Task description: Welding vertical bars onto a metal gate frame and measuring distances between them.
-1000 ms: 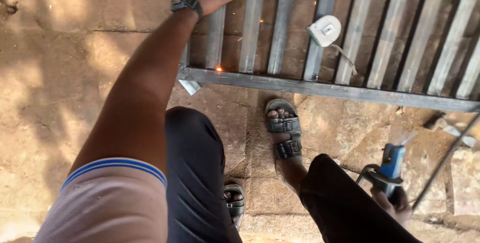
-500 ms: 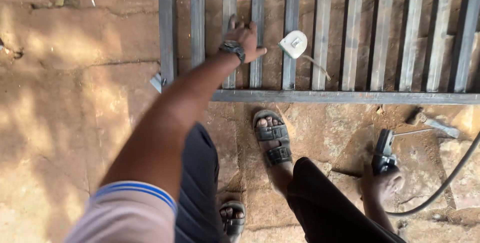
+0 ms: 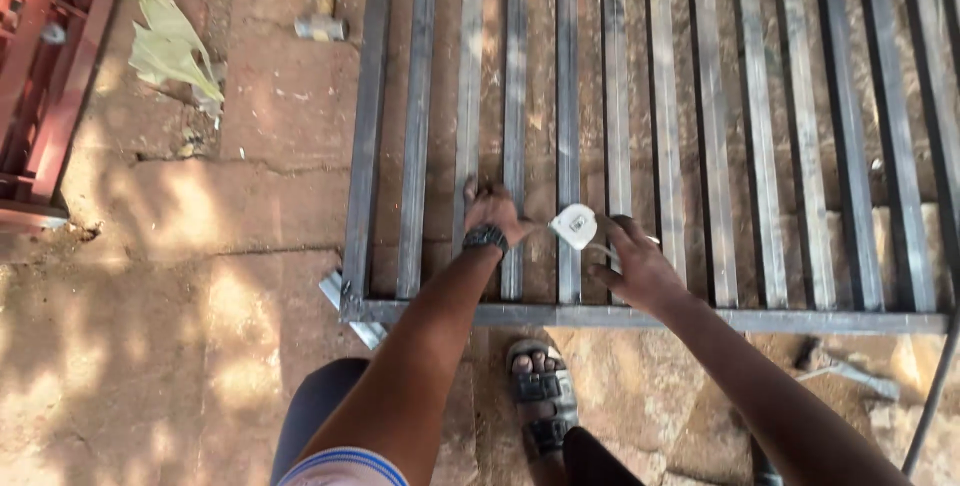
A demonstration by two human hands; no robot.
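Head view: metal grille frame (image 3: 640, 318) lies flat on stone floor (image 3: 200, 246). Left hand (image 3: 492, 211), w/ wristwatch (image 3: 486, 238), rests fingers down on a bar; grip not discernible. Right hand (image 3: 634, 264) loosely open, fingers spread, touching bars just beside white tape measure (image 3: 574, 225), which sits on the bars btwn both hands. 1 sandalled foot (image 3: 540, 396) near frame's bottom rail.

We see a cracked stone floor (image 3: 200, 276) bearing a steel bar grille (image 3: 700, 146), dry leaf (image 3: 165, 41) and hammer (image 3: 322, 6).
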